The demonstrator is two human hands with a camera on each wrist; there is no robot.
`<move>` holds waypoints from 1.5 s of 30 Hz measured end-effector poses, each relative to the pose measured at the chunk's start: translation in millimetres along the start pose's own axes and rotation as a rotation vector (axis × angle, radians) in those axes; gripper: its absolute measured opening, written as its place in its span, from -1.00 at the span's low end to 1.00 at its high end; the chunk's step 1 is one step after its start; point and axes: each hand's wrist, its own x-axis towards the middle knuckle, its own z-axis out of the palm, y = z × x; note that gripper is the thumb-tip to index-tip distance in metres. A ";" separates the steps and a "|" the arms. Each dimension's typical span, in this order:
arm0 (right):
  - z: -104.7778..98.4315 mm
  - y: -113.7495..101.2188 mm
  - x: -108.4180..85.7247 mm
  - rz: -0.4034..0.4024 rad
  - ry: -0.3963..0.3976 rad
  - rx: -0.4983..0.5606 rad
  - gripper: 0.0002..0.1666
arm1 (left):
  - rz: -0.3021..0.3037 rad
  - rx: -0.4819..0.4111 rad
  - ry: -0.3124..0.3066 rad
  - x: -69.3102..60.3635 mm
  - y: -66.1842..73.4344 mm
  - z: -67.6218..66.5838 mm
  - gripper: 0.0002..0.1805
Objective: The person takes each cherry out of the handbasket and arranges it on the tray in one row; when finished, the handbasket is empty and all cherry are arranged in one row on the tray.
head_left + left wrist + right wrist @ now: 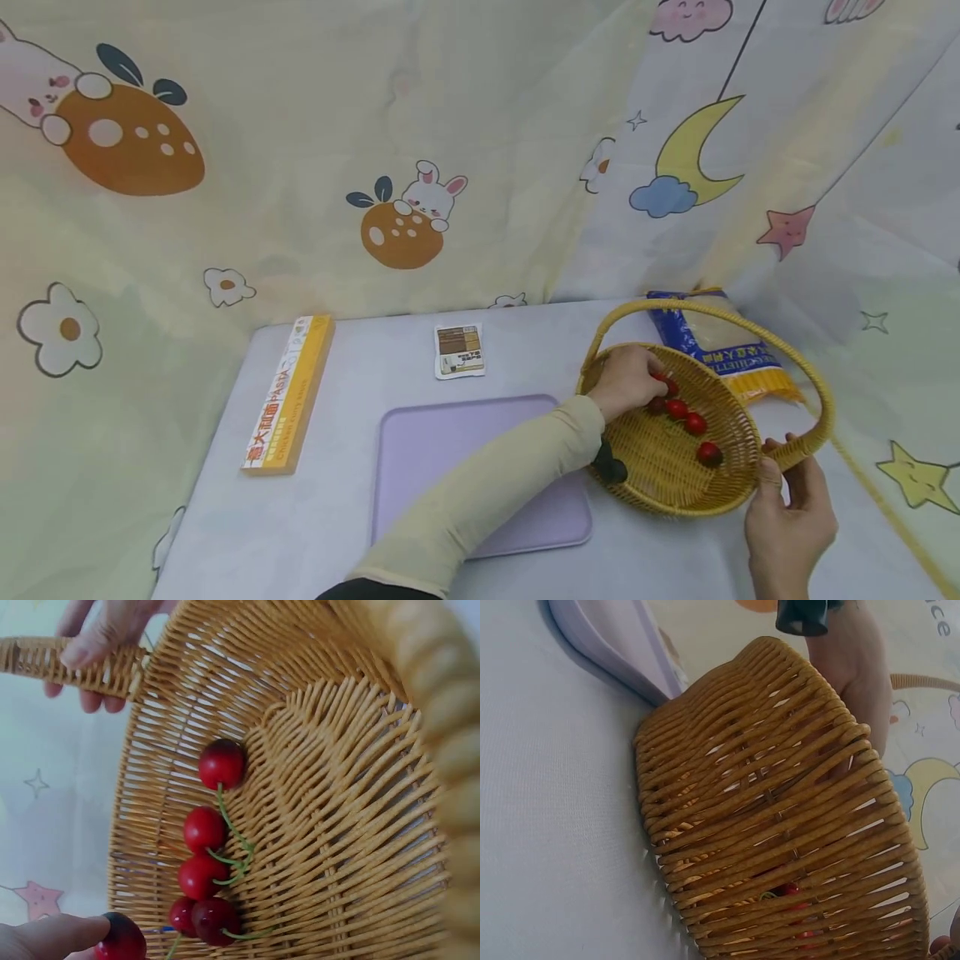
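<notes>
A yellow wicker basket (645, 467) with an arched handle (821, 400) stands at the right, slightly tilted. My left hand (626, 382) reaches inside over the rim and pinches a dark red cherry (121, 943) between thumb and finger. Several more red cherries (696, 424) with green stems lie along the basket's inner side; one (222, 763) is apart from the others. My right hand (793, 508) grips the handle's base at the right rim, its thumb on top in the left wrist view. The right wrist view shows the basket's woven outer wall (780, 817), with the left hand (855, 671) behind it.
A lilac tray (427, 450) lies left of the basket, partly under my left forearm. Behind it is a small brown-and-white packet (460, 351). A yellow pasta box (288, 396) lies at the far left, and a blue-and-yellow bag (720, 342) behind the basket.
</notes>
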 end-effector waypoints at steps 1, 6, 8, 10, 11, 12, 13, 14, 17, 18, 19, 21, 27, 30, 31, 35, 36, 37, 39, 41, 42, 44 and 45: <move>-0.4 0.0 0.4 -0.005 0.002 0.000 -0.48 | 0.002 -0.017 0.002 -1.6 0.2 -1.4 -0.73; -0.3 -0.7 1.4 0.007 0.012 -0.008 -0.47 | 0.041 -0.081 -0.023 -9.1 -1.2 -10.7 -0.73; 0.6 -1.6 1.2 0.021 0.012 -0.011 -0.47 | 0.059 -0.092 -0.036 -12.1 -3.0 -15.2 -0.73; 1.4 -2.0 0.8 0.027 0.014 -0.012 -0.47 | 0.077 -0.097 -0.048 -15.6 -5.7 -19.5 -0.71; 1.7 -1.8 0.7 0.027 0.016 -0.012 -0.47 | 0.089 -0.093 -0.052 -17.3 -7.2 -21.4 -0.71; 1.9 -1.9 0.8 0.026 0.018 -0.015 -0.47 | 0.098 -0.097 -0.062 -19.6 -8.4 -23.6 -0.69; 2.2 -1.6 0.8 0.032 0.019 -0.017 -0.47 | 0.112 -0.100 -0.070 -22.2 -9.9 -25.8 -0.68; 2.4 -1.2 0.9 0.036 0.021 -0.016 -0.47 | 0.126 -0.091 -0.077 -25.0 -11.6 -28.2 -0.67; 3.2 -0.4 1.7 0.056 0.019 -0.025 -0.48 | 0.189 -0.074 -0.094 -32.6 -18.4 -35.3 -0.66; 3.4 -0.5 1.8 0.062 0.019 -0.021 -0.48 | 0.201 -0.075 -0.100 -35.4 -20.9 -37.8 -0.65; 3.6 -0.5 2.0 0.069 0.017 -0.018 -0.48 | 0.214 -0.066 -0.102 -37.6 -23.7 -40.0 -0.65; 3.6 -0.7 2.0 0.074 0.016 -0.014 -0.47 | 0.234 -0.053 -0.111 -41.6 -29.2 -44.0 -0.64; 2.8 -0.5 1.9 0.074 0.024 -0.023 -0.48 | 0.273 -0.049 -0.140 -55.0 -38.9 -56.6 -0.64; 3.0 0.2 2.5 0.076 0.028 -0.038 -0.48 | 0.288 -0.066 -0.145 -61.6 -42.6 -63.6 -0.64; 2.9 0.6 2.3 0.080 0.029 -0.042 -0.48 | 0.290 -0.079 -0.148 -64.0 -44.1 -65.4 -0.64; 2.8 1.2 2.3 0.080 0.030 -0.042 -0.48 | 0.292 -0.121 -0.160 -72.7 -49.0 -71.7 -0.64; 2.9 1.1 2.3 0.077 0.030 -0.039 -0.48 | 0.294 -0.128 -0.163 -74.6 -49.9 -73.0 -0.64; 2.8 0.8 2.3 0.074 0.030 -0.035 -0.48 | 0.293 -0.134 -0.167 -76.3 -50.8 -74.3 -0.63; 2.8 0.3 2.1 0.073 0.030 -0.024 -0.48 | 0.300 -0.140 -0.177 -79.9 -52.3 -76.7 -0.63; 2.6 -0.5 2.3 0.080 0.029 -0.020 -0.49 | 0.310 -0.141 -0.181 -83.1 -53.6 -79.4 -0.62; 2.5 -0.8 2.2 0.085 0.028 -0.020 -0.49 | 0.314 -0.139 -0.180 -84.8 -54.6 -80.8 -0.62; 2.0 -1.0 1.9 0.097 0.025 -0.025 -0.49 | 0.318 -0.149 -0.181 -88.8 -57.0 -83.5 -0.63; 1.8 -1.1 1.8 0.101 0.025 -0.025 -0.49 | 0.318 -0.156 -0.181 -90.8 -58.6 -84.9 -0.63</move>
